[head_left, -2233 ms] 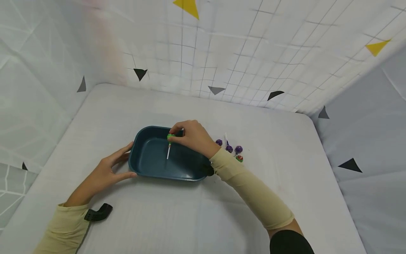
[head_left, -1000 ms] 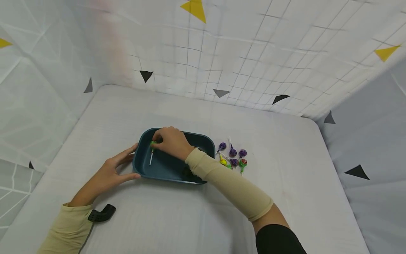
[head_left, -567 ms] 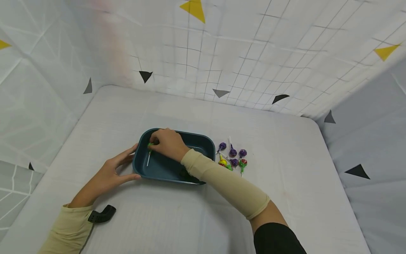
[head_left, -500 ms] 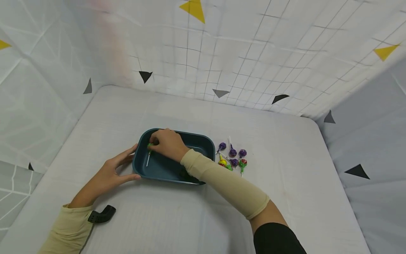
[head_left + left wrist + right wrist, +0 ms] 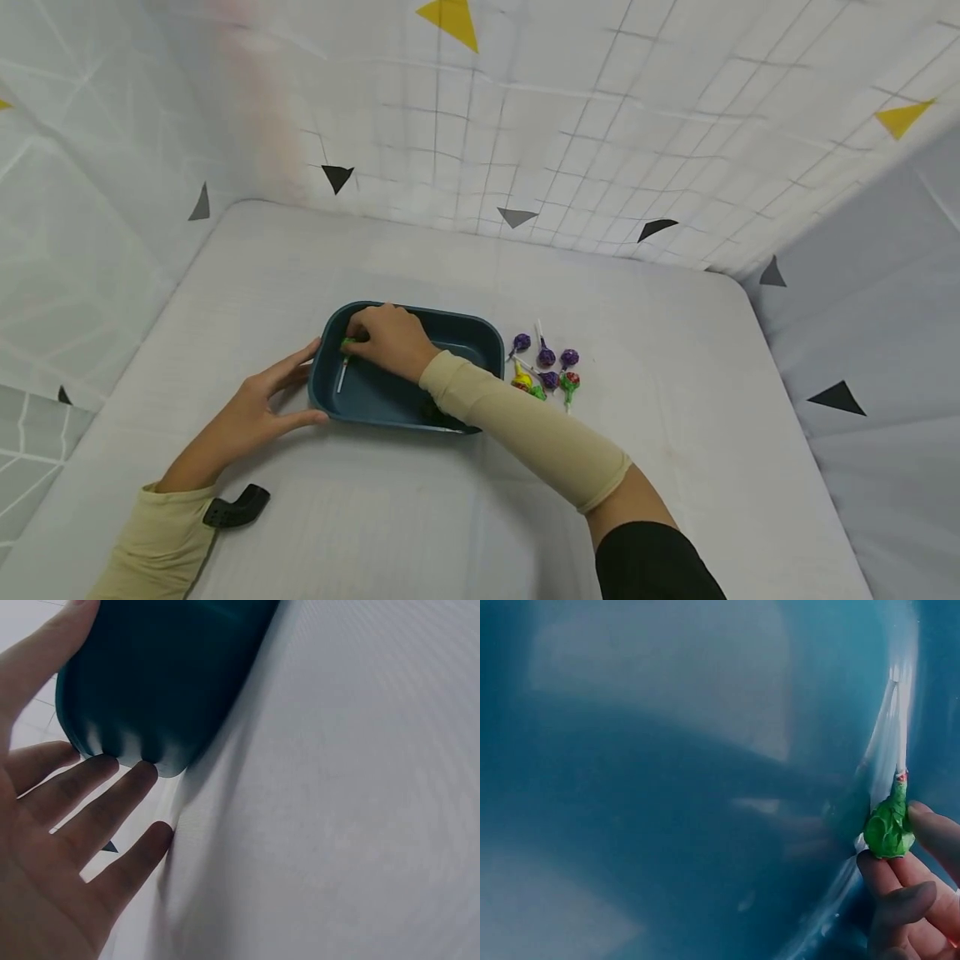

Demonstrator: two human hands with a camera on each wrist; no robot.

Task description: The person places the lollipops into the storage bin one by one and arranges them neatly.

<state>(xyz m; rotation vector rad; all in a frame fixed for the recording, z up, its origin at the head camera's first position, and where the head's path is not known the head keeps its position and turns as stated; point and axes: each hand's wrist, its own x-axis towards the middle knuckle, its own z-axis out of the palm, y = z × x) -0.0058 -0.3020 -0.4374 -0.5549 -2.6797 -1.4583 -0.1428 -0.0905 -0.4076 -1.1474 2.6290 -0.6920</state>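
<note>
A green-wrapped lollipop (image 5: 889,825) with a white stick is pinched by its head between the thumb and fingers of my right hand (image 5: 392,340). It is low inside the dark teal tray (image 5: 465,329), by the left end, with the stick toward the near side. At the tray's left end, my left hand (image 5: 251,417) rests with spread, fairly straight fingers. In the left wrist view, several fingertips (image 5: 142,776) touch the tray's outer wall. Part of the tray's inside is hidden beneath my right hand and sleeve.
Right of the tray lies a loose group of lollipops: several purple ones (image 5: 546,357), a yellow one (image 5: 521,377), a red-and-green one (image 5: 570,382) and a green one (image 5: 537,392). A black curved piece (image 5: 237,507) sits at my left sleeve. White tablecloth (image 5: 675,417) surrounds everything.
My right hand has carried the green lollipop leftward from the tray's middle to its left end and lower, slowing over the last half second. My left hand stays at the tray.
</note>
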